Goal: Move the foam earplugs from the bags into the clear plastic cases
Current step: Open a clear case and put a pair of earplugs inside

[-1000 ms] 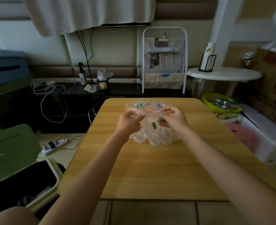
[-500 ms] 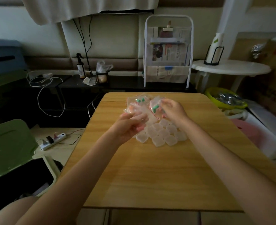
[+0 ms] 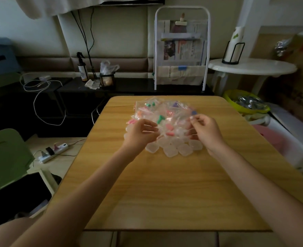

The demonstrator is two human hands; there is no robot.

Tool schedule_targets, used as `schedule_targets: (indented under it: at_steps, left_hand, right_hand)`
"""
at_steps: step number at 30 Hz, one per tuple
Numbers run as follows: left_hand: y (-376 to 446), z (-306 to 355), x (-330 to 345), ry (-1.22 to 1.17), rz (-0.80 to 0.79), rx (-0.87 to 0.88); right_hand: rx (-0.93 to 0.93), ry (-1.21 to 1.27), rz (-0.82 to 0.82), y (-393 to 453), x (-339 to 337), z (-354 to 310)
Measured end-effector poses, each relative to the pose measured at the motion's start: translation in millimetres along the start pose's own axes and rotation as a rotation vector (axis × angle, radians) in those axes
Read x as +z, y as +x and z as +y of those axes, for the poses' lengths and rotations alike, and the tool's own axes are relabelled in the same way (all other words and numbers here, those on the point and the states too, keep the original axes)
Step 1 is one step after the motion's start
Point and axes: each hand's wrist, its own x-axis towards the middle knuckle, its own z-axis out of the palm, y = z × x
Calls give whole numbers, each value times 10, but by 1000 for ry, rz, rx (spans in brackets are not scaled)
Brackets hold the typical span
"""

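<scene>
Both hands, left (image 3: 140, 133) and right (image 3: 204, 130), pinch a clear bag (image 3: 172, 125) above the plastic cases (image 3: 172, 148).

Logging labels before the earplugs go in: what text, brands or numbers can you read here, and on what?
None can be read.
Newspapers in the white rack: print shows, too blurred.
Cardboard box at right: faint marks, illegible.
Spray bottle label: too small.
Earplug bags and clear cases: no print visible.

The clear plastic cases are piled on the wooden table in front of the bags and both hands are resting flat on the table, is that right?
Not quite. The head view shows the left hand and right hand raised, pinching a clear bag between them. The clear plastic cases do lie piled on the wooden table.
</scene>
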Motion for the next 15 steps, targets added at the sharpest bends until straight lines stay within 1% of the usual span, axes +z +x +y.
schedule_targets:
  at_steps: [1, 2, 4, 5, 7, 9, 12, 15]
  left_hand:
    - [-8, -14, 7, 156, 5, 93]
    - [-23, -23, 16, 309, -27, 187]
    - [-87, -28, 60, 580, -168, 340]
    - [-115, -38, 86, 700, -220, 392]
    - [-156, -65, 134, 884, -246, 463]
    - [-191, -77, 151, 957, -226, 504]
    - [-255, -77, 107, 931, -228, 541]
    - [-331, -86, 6, 898, -282, 519]
  right_hand:
    - [19, 3, 46, 4, -70, 31]
    - [37, 16, 73, 3, -144, 61]
    - [80, 71, 94, -14, -276, 106]
    - [104, 106, 101, -27, -331, 125]
    - [144, 166, 130, -63, -424, 151]
    - [149, 216, 163, -112, -503, 175]
    - [109, 259, 169, -189, -584, 206]
    - [64, 216, 168, -269, -615, 227]
